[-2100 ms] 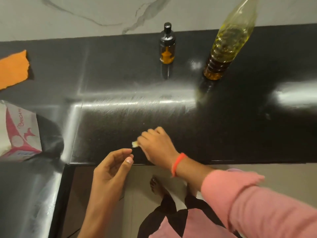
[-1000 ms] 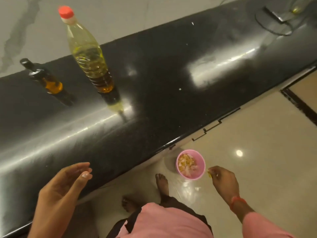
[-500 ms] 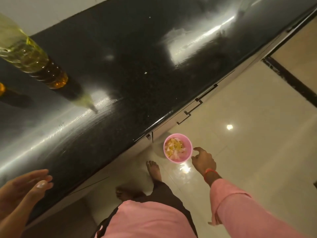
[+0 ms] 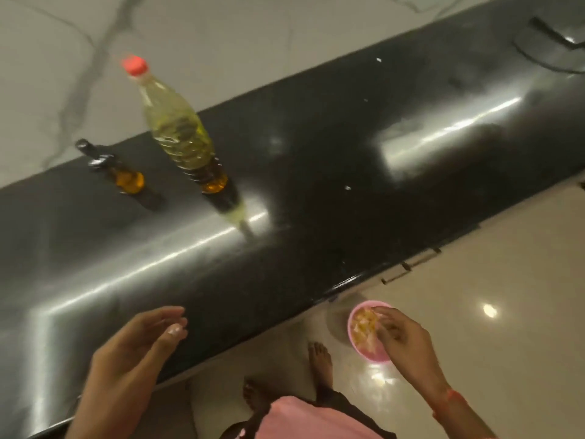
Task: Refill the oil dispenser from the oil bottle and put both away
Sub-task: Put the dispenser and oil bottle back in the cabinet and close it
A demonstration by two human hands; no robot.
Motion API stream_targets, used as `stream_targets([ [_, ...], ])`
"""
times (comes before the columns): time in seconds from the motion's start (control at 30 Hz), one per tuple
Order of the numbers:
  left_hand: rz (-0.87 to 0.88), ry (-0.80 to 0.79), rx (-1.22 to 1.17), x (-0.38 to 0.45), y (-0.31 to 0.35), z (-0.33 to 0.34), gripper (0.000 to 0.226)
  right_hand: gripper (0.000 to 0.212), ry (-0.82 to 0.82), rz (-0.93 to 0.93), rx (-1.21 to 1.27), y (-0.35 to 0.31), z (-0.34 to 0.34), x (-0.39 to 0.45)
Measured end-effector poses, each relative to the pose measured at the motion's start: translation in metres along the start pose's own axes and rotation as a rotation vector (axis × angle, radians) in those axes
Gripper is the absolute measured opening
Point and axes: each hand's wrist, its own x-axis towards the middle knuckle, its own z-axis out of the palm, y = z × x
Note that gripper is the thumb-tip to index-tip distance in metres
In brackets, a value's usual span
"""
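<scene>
A tall clear oil bottle [image 4: 177, 128] with a red cap stands on the black counter [image 4: 316, 172], holding yellow oil. To its left stands the small dark oil dispenser [image 4: 117, 172] with a black top and amber oil at the bottom. My left hand [image 4: 139, 346] hovers over the counter's front edge, palm up, fingers loosely apart, holding nothing. My right hand [image 4: 399, 334] is low over a pink bin [image 4: 370, 346] on the floor, fingers bunched above its contents; whether it still holds a scrap I cannot tell.
The pink bin holds yellowish scraps. My bare feet [image 4: 319, 359] stand on the glossy tiled floor beside it. Drawer handles [image 4: 408, 267] run under the counter edge. A marble wall [image 4: 221, 42] backs the counter. A dark cable [image 4: 544, 49] lies far right.
The view swung from the counter down to the floor and partly back. My right hand carried a small scrap from the counter to the pink bin and now sits over it.
</scene>
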Motion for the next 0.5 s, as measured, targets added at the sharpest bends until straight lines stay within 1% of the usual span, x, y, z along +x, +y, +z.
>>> stream_targets([
  [0.03, 0.046, 0.03, 0.045, -0.004, 0.01, 0.002, 0.021, 0.024, 0.0, -0.055, 0.009, -0.018, -0.004, -0.002],
  [0.07, 0.094, 0.038, 0.032, -0.009, 0.03, 0.012, 0.02, 0.027, -0.007, -0.11, 0.008, -0.036, -0.007, -0.004],
  [0.1, 0.117, 0.079, 0.052, -0.006, 0.026, 0.007, 0.019, 0.029, -0.017, -0.162, 0.008, -0.052, -0.01, -0.005],
  [0.13, 0.107, 0.093, 0.029, -0.007, 0.029, 0.009, 0.021, 0.031, -0.026, -0.202, 0.013, -0.065, -0.012, -0.006],
  [0.23, 0.043, 0.208, -0.027, -0.008, 0.018, -0.001, 0.036, 0.033, -0.055, -0.278, 0.077, -0.103, -0.007, -0.004],
  [0.27, 0.026, 0.202, -0.06, -0.012, 0.023, 0.0, 0.036, 0.034, -0.057, -0.299, 0.098, -0.115, -0.004, -0.004],
  [0.33, 0.002, 0.238, -0.118, -0.014, 0.024, 0.003, 0.032, 0.035, -0.065, -0.346, 0.143, -0.134, 0.004, -0.005],
  [0.43, -0.062, 0.285, -0.193, -0.018, 0.019, 0.002, 0.018, 0.032, -0.116, -0.406, 0.153, -0.158, 0.017, -0.005],
  [0.5, -0.082, 0.303, -0.212, -0.02, 0.019, 0.004, 0.02, 0.035, -0.203, -0.405, 0.131, -0.167, 0.023, 0.002],
])
